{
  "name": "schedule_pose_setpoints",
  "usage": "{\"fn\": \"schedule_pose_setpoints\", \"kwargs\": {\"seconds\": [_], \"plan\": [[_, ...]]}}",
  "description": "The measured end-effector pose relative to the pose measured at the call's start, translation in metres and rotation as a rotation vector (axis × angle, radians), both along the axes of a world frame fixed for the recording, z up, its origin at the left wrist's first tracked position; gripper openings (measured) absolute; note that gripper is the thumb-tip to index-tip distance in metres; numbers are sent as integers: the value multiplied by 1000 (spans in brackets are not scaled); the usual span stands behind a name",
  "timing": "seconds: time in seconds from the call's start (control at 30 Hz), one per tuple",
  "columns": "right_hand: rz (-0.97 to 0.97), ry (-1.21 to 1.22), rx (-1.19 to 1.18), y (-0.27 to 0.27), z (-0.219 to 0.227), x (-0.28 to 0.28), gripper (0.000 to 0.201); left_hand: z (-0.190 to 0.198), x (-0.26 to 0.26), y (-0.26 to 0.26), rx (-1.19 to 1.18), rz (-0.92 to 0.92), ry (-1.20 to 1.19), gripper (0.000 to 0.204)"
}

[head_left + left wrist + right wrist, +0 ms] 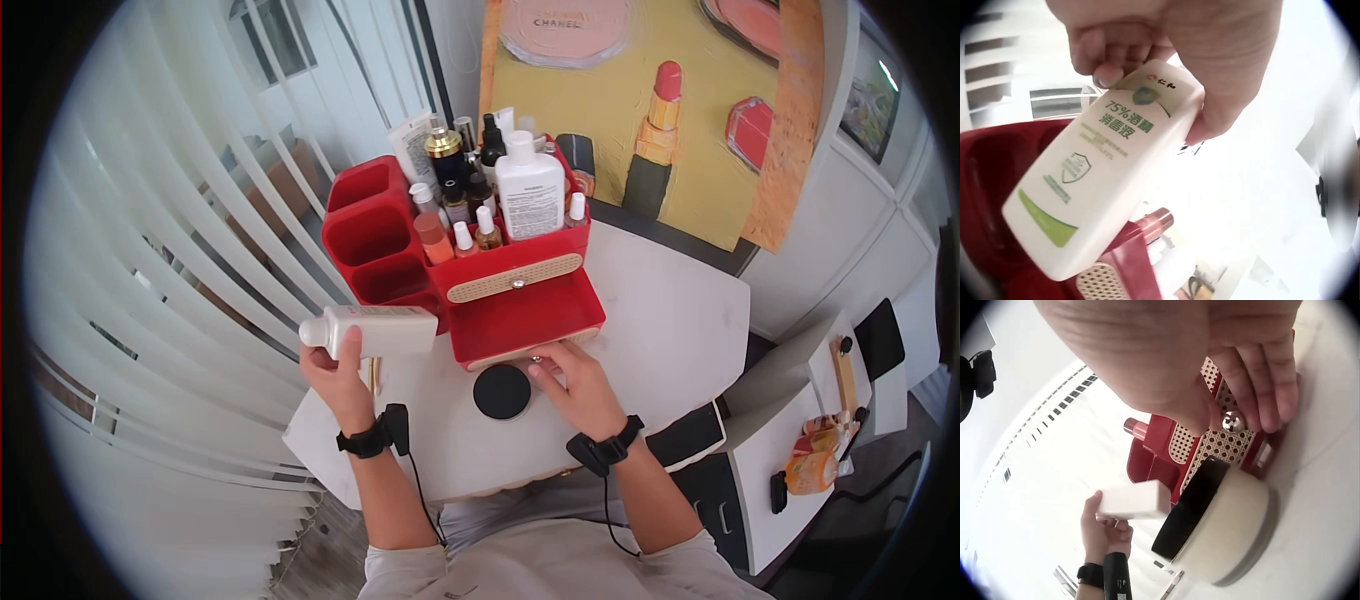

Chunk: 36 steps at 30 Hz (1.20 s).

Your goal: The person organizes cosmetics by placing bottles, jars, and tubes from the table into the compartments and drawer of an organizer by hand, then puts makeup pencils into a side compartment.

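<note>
My left hand [338,385] grips a white disinfectant bottle [385,328] near its cap end. The bottle lies tilted sideways beside the red cosmetics organizer [430,285]; its front label with green print faces the left wrist view. My right hand [580,390] is at the front of the pulled-out lower drawer [530,325]. In the right wrist view, its fingers [1266,394] lie fairly straight against the woven drawer front, and the round metal knob [1233,421] shows between thumb and fingers. Close below that hand stands a jar with a black lid [502,391].
Several bottles fill the organizer's back, including a large white pump-less bottle [531,190]. Red round compartments [368,237] line its left side. White vertical blinds [200,250] hang at left, a lipstick painting [600,120] leans behind, and a white cabinet [770,480] stands at right.
</note>
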State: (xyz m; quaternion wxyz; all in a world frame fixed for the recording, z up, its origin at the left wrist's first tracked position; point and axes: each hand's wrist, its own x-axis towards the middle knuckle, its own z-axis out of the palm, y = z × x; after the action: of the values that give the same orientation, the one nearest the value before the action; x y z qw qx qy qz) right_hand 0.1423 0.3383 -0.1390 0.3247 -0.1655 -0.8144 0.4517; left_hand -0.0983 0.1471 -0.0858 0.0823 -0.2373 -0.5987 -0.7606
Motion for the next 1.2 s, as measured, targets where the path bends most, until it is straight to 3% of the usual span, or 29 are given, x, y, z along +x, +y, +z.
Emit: {"fn": "schedule_pose_setpoints", "kwargs": {"seconds": [0.03,0.1,0.17,0.27,0.3,0.33,0.4,0.53,0.6,0.8,0.97,1.1,1.2], "plan": [[-11,7,-8,-2,-1,1,23,10,8,0,25,-22,-73,45],[-8,60,-13,-6,-3,2,22,18,21,11,12,-88,51,48],[-11,60,5,-5,-5,2,23,25,32,22,-152,-299,229,49],[-1,56,18,-3,-5,2,24,35,42,51,-352,-428,213,51],[6,53,11,-3,-5,3,24,35,44,60,-466,-518,190,52],[9,55,13,-2,-5,3,24,29,44,70,-465,-514,193,52],[8,44,5,-2,-7,3,25,10,41,90,-404,-706,159,49],[0,67,-1,-2,-10,5,26,-2,41,101,-468,-633,278,44],[9,33,17,-1,-9,7,29,5,45,96,-670,-514,463,41],[18,51,108,4,-6,5,32,3,41,98,-864,-449,495,40],[59,-38,131,24,1,-5,36,19,42,81,-707,-364,631,33],[103,-134,233,55,1,-34,40,30,38,67,-690,-332,536,21],[116,-155,307,66,10,-44,42,26,32,61,-658,-461,402,18]]}}
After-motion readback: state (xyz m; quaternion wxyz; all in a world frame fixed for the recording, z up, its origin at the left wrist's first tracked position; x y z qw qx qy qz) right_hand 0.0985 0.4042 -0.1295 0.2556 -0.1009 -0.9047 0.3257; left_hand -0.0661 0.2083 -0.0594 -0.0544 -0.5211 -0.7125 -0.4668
